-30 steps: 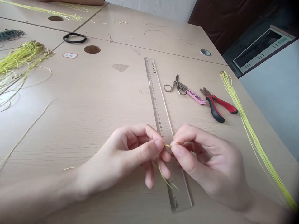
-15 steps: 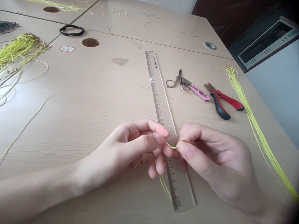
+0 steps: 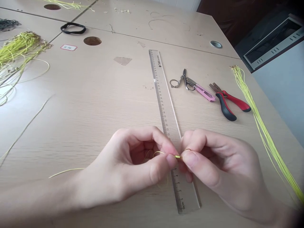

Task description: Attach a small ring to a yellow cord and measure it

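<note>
A thin yellow cord [image 3: 177,156] with a small knot runs between my two hands, above the clear ruler [image 3: 166,107]. My left hand [image 3: 140,158] pinches the cord between thumb and forefinger, just left of the knot. On the knot's right side, my right hand [image 3: 213,164] pinches the cord with thumb and forefinger, and a short loop shows above the thumb. The fingertips of both hands nearly meet. Part of the cord bends back into my left palm, where the fingers hide it. A cord end sticks out left of my left wrist.
Right of the ruler lie scissors [image 3: 184,80], a pink cutter [image 3: 205,94] and red-black pliers [image 3: 229,101]. A yellow cord bundle [image 3: 263,129] runs along the right edge. At left are a tangled cord pile [image 3: 21,50], a label [image 3: 68,47] and a black band [image 3: 73,28].
My left hand has closed its forefinger and thumb on the cord beside the knot, moving slightly right. The hanging cord strands have shifted, with an end now left of my wrist.
</note>
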`<state>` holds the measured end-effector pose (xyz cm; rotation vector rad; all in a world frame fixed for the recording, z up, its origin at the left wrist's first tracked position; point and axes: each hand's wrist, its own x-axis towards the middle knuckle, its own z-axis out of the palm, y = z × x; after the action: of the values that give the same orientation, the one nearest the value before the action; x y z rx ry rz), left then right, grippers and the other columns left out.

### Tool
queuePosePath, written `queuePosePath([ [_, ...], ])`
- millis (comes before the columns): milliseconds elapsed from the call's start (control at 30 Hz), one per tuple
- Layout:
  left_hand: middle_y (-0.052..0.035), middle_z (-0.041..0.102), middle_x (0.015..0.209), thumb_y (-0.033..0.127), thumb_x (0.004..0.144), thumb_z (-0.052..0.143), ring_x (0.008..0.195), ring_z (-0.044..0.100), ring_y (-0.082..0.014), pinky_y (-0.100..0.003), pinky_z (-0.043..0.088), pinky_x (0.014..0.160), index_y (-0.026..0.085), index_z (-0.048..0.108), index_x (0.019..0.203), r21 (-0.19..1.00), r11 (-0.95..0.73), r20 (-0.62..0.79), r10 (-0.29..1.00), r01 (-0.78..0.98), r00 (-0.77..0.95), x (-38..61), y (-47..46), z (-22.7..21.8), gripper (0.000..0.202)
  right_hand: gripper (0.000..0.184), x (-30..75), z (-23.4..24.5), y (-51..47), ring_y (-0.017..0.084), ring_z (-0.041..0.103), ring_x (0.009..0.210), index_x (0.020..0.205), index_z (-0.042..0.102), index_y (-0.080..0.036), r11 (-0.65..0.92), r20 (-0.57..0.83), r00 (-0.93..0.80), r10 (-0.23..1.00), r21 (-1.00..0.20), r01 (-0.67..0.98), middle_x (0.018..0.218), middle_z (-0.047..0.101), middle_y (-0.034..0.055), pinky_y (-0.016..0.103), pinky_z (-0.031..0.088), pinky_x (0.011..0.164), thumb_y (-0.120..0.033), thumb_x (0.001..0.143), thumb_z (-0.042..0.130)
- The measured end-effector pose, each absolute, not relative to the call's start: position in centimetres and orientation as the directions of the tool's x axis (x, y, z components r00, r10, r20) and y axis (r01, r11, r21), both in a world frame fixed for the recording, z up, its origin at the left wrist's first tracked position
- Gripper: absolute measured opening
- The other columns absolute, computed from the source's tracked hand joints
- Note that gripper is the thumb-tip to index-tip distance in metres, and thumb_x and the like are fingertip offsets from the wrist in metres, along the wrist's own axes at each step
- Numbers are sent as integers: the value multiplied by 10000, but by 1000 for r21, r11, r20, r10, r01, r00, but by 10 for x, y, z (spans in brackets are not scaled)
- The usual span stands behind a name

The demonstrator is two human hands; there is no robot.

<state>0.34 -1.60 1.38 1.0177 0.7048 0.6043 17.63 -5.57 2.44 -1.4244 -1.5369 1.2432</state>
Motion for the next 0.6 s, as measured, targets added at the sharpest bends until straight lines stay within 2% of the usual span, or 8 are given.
queuePosePath([
  [200, -4, 607, 604, 155, 726, 641, 560, 544, -120, -195, 464, 509, 182, 677, 647, 921, 361, -210, 772, -143, 600, 5, -16, 14, 91, 277, 176, 25, -56, 92, 436, 483, 584, 484, -214, -68, -122, -155, 980, -947, 315, 525, 454, -30, 222, 364, 419, -323, 823, 572],
  [600, 32, 575, 611, 86, 727, 616, 567, 500, -63, -151, 430, 528, 143, 630, 656, 867, 468, -261, 720, -172, 643, 5, -16, 13, 92, 255, 176, 24, -57, 93, 418, 503, 602, 475, -216, -52, -105, -169, 980, -955, 291, 534, 429, -36, 219, 367, 435, -283, 824, 581],
])
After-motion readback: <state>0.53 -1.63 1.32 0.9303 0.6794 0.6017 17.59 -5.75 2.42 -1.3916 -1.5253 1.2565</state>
